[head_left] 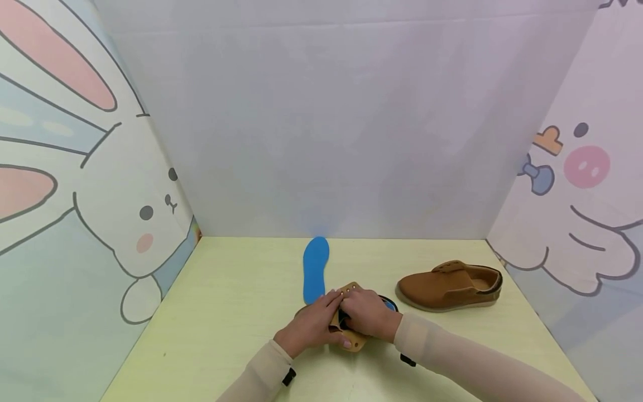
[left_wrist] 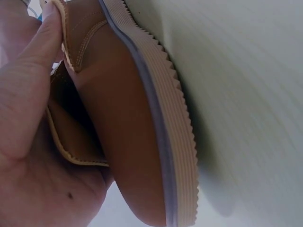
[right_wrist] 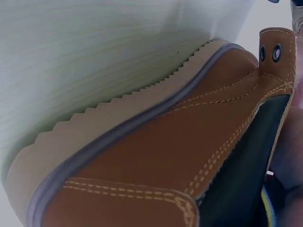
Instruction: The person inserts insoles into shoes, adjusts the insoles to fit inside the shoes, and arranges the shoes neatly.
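Note:
Both hands are at a brown leather shoe [left_wrist: 128,113] standing sole-down on the table. The left hand [head_left: 312,326] holds it over the front, its thumb on an eyelet flap [left_wrist: 71,33] that is spread outward. The right hand [head_left: 369,314] reaches into the shoe's opening, and its fingers are hidden inside. A blue insole [head_left: 389,305] shows at the heel end. In the right wrist view, the other eyelet flap [right_wrist: 277,54] stands up beside the right hand's blurred fingers [right_wrist: 291,146], above the dark lining [right_wrist: 246,156].
A loose blue insole [head_left: 316,268] lies on the pale yellow table [head_left: 226,301] just beyond the left hand. To the right rests a second brown shoe [head_left: 442,289], toe pointing left. Cloth walls with cartoon animals enclose the table at the sides and back.

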`<move>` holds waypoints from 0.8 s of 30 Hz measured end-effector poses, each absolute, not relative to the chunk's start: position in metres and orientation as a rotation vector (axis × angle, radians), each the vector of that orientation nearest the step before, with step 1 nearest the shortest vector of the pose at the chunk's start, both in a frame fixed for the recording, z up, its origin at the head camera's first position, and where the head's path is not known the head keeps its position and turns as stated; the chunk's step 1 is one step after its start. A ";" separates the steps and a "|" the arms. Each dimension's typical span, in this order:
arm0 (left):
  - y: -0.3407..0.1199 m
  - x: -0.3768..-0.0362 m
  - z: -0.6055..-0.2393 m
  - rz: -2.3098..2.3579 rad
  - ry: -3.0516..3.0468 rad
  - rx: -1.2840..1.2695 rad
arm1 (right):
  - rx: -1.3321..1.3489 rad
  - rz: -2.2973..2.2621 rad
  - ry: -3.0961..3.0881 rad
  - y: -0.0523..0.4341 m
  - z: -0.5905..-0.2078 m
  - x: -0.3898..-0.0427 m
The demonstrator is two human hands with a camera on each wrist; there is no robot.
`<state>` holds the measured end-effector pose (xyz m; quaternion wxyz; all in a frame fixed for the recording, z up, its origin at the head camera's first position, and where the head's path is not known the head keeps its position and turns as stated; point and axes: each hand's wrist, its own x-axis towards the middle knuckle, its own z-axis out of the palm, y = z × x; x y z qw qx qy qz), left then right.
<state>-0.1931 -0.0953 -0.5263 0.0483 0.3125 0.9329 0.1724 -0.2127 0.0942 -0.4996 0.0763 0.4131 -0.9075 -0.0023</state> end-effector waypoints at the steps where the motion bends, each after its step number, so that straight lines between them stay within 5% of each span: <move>1: -0.096 -0.193 -0.526 0.527 2.844 0.950 | 1.239 -0.001 -2.717 0.094 -0.500 -0.212; 24: -0.098 -0.194 -0.528 0.544 2.834 0.966 | 1.240 -0.005 -2.824 0.100 -0.494 -0.205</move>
